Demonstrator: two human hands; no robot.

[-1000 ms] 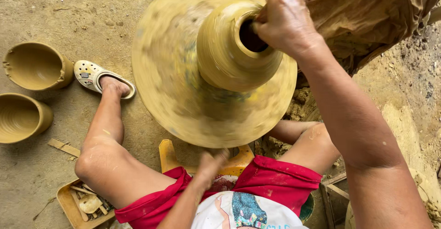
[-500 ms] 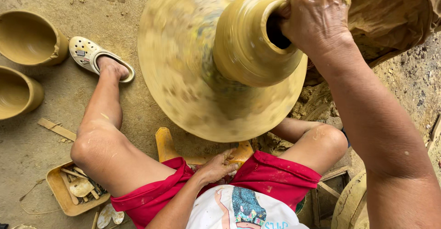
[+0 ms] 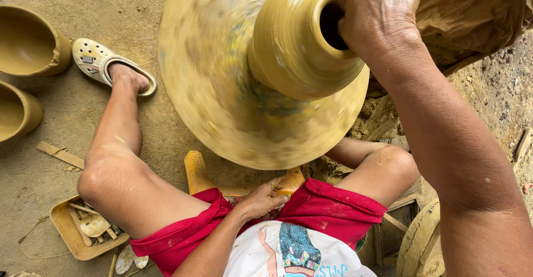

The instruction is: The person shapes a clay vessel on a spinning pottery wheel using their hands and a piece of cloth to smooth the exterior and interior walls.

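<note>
Two hands working, near to far. Left hand is resting low between the thighs on the front edge of a yellow stool. Its grip is half curled and I cannot tell whether it is closing on anything. Red shorts and a white printed shirt are sitting just below it. To the left, a shallow tray of small shaping tools is lying on the dirt floor, with a loose wood strip beyond it. Further out, the wheel is spinning, its face blurring, and the clay pot is standing centred on it, mouth facing the camera. Right hand is reaching over the pot's mouth on its right side. The grip is hooking over the rim with the fingertips hidden inside, so how tightly it is pinching I cannot tell. Since a second ago little is changing: the right hand is staying at the rim, the left is staying on the stool, and the wheel is still turning, so rim shaping is likely continuing, not finishing. Brown sacking is bunching behind the pot. Far left, a pale clog is sitting on the outstretched foot, and two clay bowls are standing past it.
</note>
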